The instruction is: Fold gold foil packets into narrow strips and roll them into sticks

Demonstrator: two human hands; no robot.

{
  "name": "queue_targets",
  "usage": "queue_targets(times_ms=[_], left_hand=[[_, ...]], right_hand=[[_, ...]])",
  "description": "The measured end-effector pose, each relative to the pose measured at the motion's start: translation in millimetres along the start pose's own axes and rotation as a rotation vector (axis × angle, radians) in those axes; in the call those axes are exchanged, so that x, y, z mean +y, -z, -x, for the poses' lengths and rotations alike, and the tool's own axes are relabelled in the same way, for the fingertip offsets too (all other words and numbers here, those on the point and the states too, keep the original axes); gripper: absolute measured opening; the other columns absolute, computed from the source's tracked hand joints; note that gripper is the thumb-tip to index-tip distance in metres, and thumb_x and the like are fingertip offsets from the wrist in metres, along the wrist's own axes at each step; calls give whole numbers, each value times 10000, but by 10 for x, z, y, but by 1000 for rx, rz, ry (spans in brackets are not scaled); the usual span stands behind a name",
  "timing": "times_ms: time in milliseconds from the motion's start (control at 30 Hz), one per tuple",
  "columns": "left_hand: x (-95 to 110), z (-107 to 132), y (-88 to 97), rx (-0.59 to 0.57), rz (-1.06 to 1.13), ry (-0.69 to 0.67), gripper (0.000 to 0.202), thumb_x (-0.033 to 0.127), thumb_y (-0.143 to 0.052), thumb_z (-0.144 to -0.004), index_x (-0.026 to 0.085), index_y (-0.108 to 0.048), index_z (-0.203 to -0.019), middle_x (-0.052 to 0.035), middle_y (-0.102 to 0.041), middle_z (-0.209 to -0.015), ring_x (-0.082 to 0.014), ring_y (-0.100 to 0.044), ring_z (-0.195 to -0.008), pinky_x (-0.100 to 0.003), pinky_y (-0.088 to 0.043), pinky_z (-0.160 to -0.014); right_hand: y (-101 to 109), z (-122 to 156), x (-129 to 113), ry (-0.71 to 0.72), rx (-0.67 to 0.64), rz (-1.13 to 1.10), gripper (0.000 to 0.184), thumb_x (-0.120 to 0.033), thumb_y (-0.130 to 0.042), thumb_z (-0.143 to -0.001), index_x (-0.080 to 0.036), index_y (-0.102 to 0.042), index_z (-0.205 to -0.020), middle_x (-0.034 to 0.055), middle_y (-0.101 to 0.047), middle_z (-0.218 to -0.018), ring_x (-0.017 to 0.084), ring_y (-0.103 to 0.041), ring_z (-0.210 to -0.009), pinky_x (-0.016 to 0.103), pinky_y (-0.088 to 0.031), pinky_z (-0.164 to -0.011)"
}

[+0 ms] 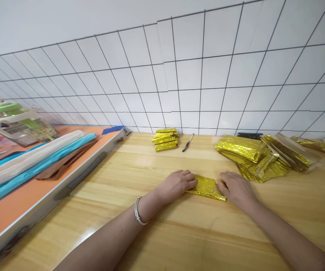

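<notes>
A flat strip of shiny gold foil [207, 187] lies on the wooden table [108, 226] in front of me. My left hand [178, 185], with a silver bangle on its wrist, has its curled fingers on the strip's left end. At the right end, my right hand [236, 188] is closed with thumb and fingers on the foil. Both hands rest low against the tabletop. Behind them sits a small stack of folded gold foil bundles [165, 140], and to the right a loose pile of gold foil sheets [241, 148].
A pen [188, 143] lies by the stack. More foil in a clear wrapper [295, 152] is at the back right, near a black object [249, 135]. Leftward is a raised orange board [75, 188] with rolled crepe paper [46, 158] and a green-lidded bottle [8, 107]. A tiled wall stands behind.
</notes>
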State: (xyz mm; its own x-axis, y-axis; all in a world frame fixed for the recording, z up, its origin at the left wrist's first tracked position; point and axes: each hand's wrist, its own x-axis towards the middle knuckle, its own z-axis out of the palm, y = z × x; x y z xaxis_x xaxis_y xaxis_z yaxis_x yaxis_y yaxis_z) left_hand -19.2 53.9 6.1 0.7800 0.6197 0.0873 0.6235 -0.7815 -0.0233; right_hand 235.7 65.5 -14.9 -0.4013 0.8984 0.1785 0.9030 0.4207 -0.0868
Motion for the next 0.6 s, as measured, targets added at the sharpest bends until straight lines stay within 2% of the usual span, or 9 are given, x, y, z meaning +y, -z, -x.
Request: queue_targets(times_ms=[167,267,333,400,500,600], left_hand=[[171,-15,40,-16,-4,177,122,233,-446,-915,197,-562,-898,-33,-586,-898,-188,-522,-852,-310,-418,-747],[337,-4,56,-25,-45,227,214,317,-430,-911,195,-549,-1041,-56,-581,-926,-216,-523,-852,-342,-422,-732],[416,24,68,-16,-48,233,390,417,-402,-915,185,-473,-1220,-80,-575,-1001,-237,-519,-918,-363,-425,-771],[451,56,69,-18,-38,237,515,482,-387,-908,173,-394,-1319,-99,-562,-1077,-250,-506,-986,-378,-419,-820],[435,91,36,-24,-10,214,557,492,-377,-910,157,-369,-1355,-110,-530,-1205,-252,-476,-1090,-389,-377,-939],[405,106,-29,-5,14,193,567,475,-334,-930,131,-346,-1381,-112,-437,-1366,-251,-398,-1233,-374,-287,-1059]], right_hand=[[-12,-3,7,-13,-21,0,237,-347,-404,-897,-217,-512,-730,37,-618,-763,184,-571,-790,284,-338,-686],[-11,3,1,-20,-11,6,232,-347,-407,-898,-216,-509,-735,35,-616,-765,182,-569,-790,282,-336,-684],[-4,7,-6,-18,-1,5,232,-346,-405,-901,-216,-511,-740,35,-617,-768,180,-569,-794,280,-338,-689],[7,10,-11,-13,0,2,237,-347,-403,-904,-215,-513,-741,36,-618,-767,179,-568,-792,278,-340,-693],[21,10,-12,-7,-1,-2,250,-348,-396,-910,-213,-519,-739,39,-620,-764,179,-569,-793,278,-341,-699],[26,6,-6,-3,-3,-12,263,-352,-383,-916,-213,-528,-747,42,-623,-768,182,-570,-802,280,-343,-705]])
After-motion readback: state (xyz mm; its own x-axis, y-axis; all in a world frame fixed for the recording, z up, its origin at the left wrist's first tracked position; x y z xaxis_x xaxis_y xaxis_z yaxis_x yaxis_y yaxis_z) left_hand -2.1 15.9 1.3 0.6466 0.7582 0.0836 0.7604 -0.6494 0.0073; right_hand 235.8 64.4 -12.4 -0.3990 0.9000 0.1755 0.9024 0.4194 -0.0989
